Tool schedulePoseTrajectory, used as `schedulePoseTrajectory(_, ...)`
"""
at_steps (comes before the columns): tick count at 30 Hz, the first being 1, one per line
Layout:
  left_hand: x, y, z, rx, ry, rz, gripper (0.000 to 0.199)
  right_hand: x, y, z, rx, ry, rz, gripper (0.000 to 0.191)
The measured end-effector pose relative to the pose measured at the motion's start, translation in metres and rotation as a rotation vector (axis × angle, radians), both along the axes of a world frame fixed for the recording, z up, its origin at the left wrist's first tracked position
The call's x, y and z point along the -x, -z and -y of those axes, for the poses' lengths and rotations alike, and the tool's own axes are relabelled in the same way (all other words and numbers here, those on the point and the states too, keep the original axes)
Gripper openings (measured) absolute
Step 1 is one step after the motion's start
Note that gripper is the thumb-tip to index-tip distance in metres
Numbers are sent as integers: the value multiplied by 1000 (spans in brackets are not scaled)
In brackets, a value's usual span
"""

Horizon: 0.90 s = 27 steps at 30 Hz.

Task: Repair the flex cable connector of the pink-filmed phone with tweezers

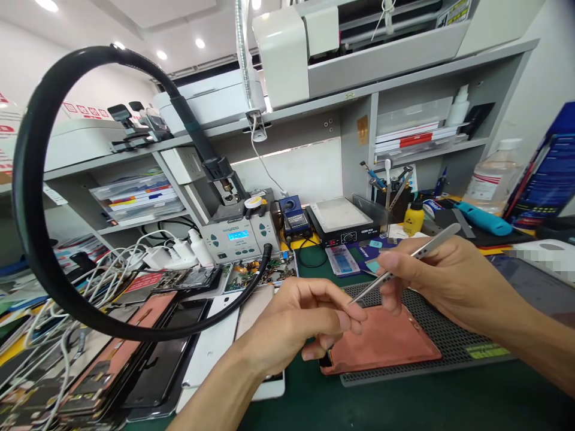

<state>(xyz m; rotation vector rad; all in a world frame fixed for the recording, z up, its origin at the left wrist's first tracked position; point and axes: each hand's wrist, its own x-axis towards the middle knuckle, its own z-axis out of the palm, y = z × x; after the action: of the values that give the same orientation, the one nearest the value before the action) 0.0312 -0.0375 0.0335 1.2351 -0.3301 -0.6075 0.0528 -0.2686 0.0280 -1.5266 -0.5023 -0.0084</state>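
Note:
My right hand (pixel 431 278) grips a pair of metal tweezers (pixel 420 254) between thumb and fingers. The tweezers slant down to the left, and their tips meet the fingertips of my left hand (pixel 305 317). My left fingers are curled in toward the thumb; whatever they pinch, if anything, is hidden or too small to make out. Both hands hover above a flat reddish-orange panel (pixel 386 344), which looks like a tablet or phone screen part. It lies partly on a dark perforated mat (pixel 453 323) and is partly covered by my left hand.
A black flexible hose (pixel 27 179) loops at the left from a soldering station (pixel 238 236) with a lit display. Stacked device panels (pixel 157 353) and white cables (pixel 67 311) crowd the left. Behind stand a heating plate (pixel 344 218), a tool holder (pixel 390 191) and a yellow bottle (pixel 413 218).

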Motion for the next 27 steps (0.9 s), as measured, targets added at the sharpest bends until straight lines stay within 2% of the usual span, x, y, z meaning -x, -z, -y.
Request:
schedulePoseTrajectory(17,-1,0,-3,-64,19,41,24,-1,0,5,-30,-91,-44,21)
schedulePoseTrajectory(20,-1,-1,-3,-84,7,46,19,0,0,3,1,-49,-35,24)
schedulePoseTrajectory(24,-2,-2,-1,-75,8,29,15,3,-4,-3,69,77,19,36)
schedulePoseTrajectory(27,-2,-1,-1,-75,7,26,12,5,-7,-7,62,127,-1,41)
